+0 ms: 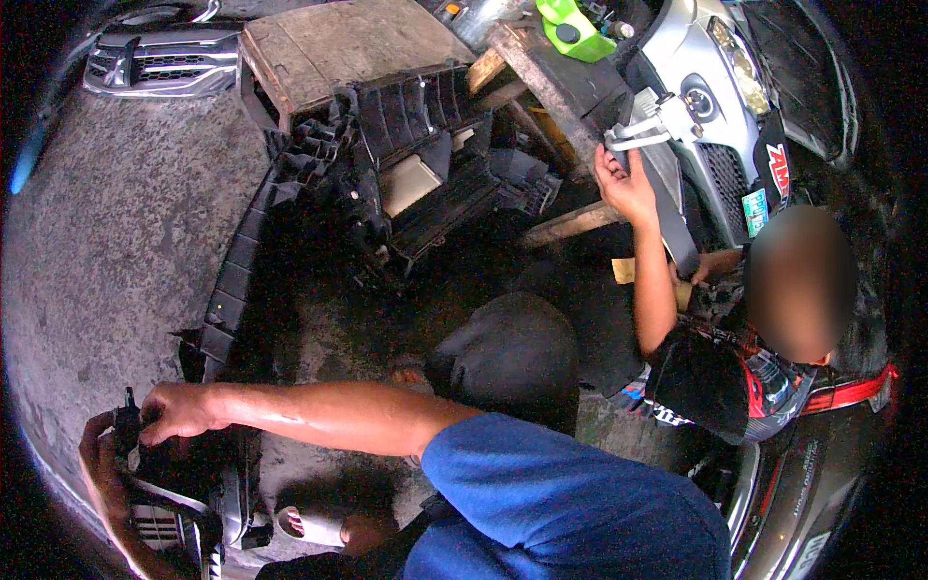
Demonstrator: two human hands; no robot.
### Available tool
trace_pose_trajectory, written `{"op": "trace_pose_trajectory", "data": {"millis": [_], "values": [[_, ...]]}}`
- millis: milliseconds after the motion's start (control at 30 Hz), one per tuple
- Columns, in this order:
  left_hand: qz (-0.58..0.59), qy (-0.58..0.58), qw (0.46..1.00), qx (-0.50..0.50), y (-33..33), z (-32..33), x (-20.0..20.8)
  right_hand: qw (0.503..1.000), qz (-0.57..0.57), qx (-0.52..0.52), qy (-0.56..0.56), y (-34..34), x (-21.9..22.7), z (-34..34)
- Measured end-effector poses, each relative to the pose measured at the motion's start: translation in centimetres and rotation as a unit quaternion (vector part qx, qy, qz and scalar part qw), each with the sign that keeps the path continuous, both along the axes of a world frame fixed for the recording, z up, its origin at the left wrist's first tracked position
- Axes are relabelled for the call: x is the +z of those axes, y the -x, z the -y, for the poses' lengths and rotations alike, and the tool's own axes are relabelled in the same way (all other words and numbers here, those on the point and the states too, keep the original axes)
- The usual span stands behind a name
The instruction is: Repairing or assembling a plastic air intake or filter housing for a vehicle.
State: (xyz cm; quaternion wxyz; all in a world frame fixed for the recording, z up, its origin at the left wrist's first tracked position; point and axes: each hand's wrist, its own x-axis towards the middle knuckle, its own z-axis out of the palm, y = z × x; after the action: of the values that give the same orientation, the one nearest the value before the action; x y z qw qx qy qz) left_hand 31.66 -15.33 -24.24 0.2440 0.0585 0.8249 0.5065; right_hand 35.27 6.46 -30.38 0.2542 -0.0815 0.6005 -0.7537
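Observation:
My right arm, in a blue sleeve, stretches across to the far left. There my right hand (179,411) pinches a small black part (127,425) with a thin upright tip; its exact kind cannot be made out. My left hand (100,454) curves round the other side of the same part, its fingers partly hidden by the dark rim. Just below both hands sits a dark car front piece (169,498) with a light trim strip and grille slats. My hands are at its upper edge, and whether the small part touches it is unclear.
A co-worker's hand (626,184) reaches to a white bracket (643,126) beside a silver bumper (681,72). A long black plastic bumper piece (232,300) lies ahead of me, near a wooden box (348,43). A chrome grille (164,66) rests at the far left.

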Motion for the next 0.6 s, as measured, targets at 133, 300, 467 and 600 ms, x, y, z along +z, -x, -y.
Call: {"op": "trace_pose_trajectory", "data": {"millis": [133, 300, 467, 600], "values": [[-0.001, -0.003, 1.000, 0.018, 0.2, 0.8, -1.1, 1.000, -0.018, -0.005, 0.002, 0.0, 0.1, 0.1], [-0.009, 0.018, 1.000, 0.004, 0.1, 0.5, -0.4, 0.999, 0.044, 0.005, -0.007, -0.3, 0.5, -0.1], [0.036, -0.035, 0.999, 0.011, -0.2, -0.1, -0.2, 1.000, 0.015, 0.001, 0.000, -0.2, 0.1, -0.4], [0.027, -0.001, 1.000, -0.005, 0.4, 0.7, -0.8, 1.000, 0.008, -0.006, -0.008, -0.2, 0.2, -0.6]]}}
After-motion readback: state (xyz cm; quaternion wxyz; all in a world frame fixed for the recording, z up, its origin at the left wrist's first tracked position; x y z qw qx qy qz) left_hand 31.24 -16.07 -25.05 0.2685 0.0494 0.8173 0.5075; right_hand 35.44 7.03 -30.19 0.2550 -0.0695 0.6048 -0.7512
